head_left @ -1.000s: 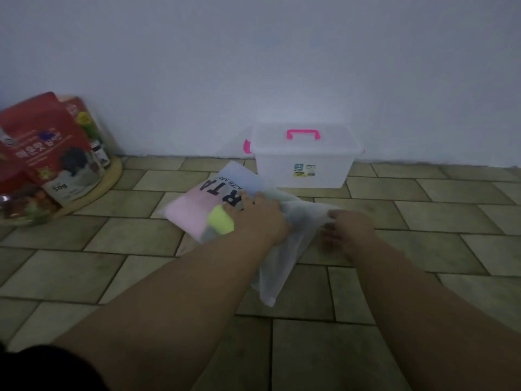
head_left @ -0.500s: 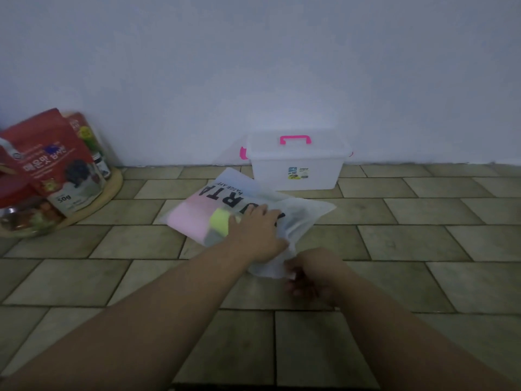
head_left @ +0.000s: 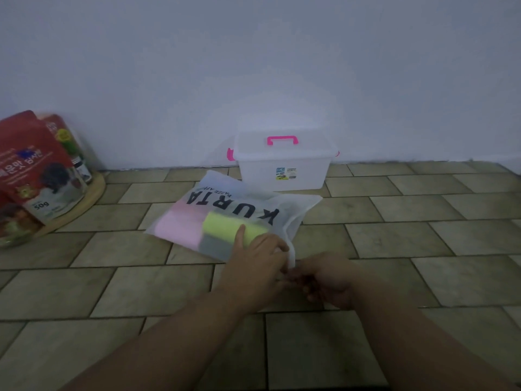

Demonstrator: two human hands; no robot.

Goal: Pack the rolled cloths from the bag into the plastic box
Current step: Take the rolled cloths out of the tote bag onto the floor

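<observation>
A frosted white bag [head_left: 293, 210] printed "KURTA" lies flat on the tiled floor. Through it show a pink cloth [head_left: 180, 230], a yellow-green rolled cloth [head_left: 222, 227] and a grey one [head_left: 214, 246]. My left hand [head_left: 256, 266] rests on the bag's near corner, its thumb over the yellow-green roll, fingers pinching the bag's edge. My right hand [head_left: 329, 277] meets it at that same edge, fingers curled on the bag's mouth. Behind the bag a clear plastic box [head_left: 284, 173] with a pink handle [head_left: 282, 140] stands against the wall, its lid closed.
At the far left a round wooden tray [head_left: 90, 196] holds red snack packets [head_left: 33, 167] leaning on the wall. The grey wall runs along the back. Bare floor tiles lie to the right of the bag and box.
My left hand slid from the bag's middle toward its near corner. My right hand came in from the right edge and joined it there. The bag now lies flatter.
</observation>
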